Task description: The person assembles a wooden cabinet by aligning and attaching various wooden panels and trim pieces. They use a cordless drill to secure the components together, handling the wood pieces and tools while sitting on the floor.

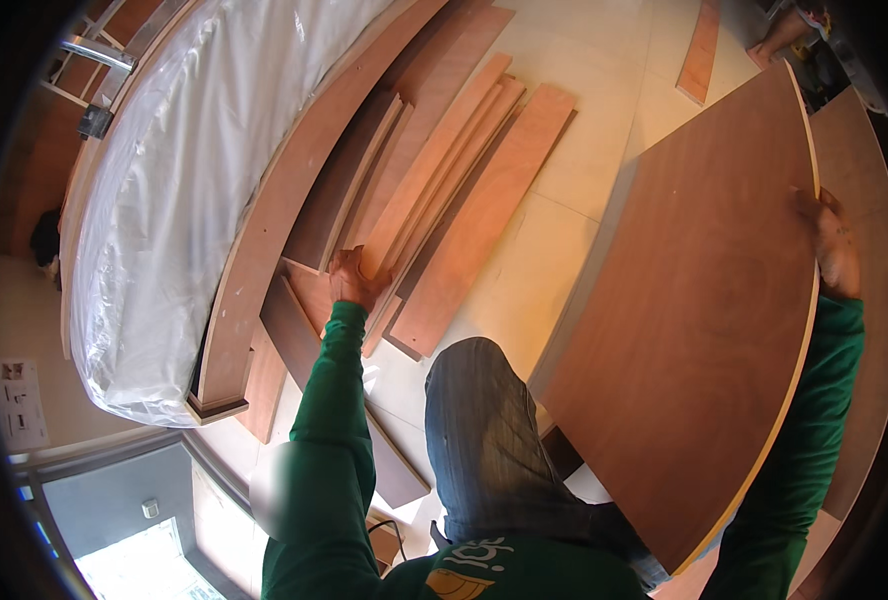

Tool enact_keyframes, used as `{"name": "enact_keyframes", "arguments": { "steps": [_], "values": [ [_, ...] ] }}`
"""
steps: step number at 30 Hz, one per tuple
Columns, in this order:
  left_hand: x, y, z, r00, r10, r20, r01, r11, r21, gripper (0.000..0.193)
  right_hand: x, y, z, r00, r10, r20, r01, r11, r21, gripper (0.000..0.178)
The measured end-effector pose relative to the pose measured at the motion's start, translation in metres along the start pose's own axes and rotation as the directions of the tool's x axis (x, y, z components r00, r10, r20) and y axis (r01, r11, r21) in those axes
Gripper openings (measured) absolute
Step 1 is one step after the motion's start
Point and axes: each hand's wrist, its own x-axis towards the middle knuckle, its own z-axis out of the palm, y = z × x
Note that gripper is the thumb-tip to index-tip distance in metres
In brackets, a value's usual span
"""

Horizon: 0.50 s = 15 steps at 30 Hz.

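Left hand [356,280]: my fingers close around the near end of a narrow plank [434,165] in the pile on the floor [584,130].
Right hand [836,250]: I grip the far edge of the large panel [699,300], tilted against my knee [474,400].
Around: wrapped mattress [164,200] beside the planks; another person's hand [779,35] far off.
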Motion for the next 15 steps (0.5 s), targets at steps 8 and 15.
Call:
{"name": "enact_keyframes", "arguments": {
  "steps": [8, 15],
  "values": [
    [-0.004, -0.007, 0.013, 1.000, -0.004, 0.024, 0.004, 1.000, -0.018, 0.070, 0.004, 0.002, -0.002, 0.999, -0.035, 0.042, 0.036, 0.999, -0.027, 0.039],
    [-0.002, -0.014, 0.009, 0.999, 0.037, -0.007, -0.037, 0.995, -0.097, 0.067, 0.010, -0.003, 0.010, 0.999, -0.035, 0.028, 0.035, 0.999, 0.012, 0.034]
  ]
}}
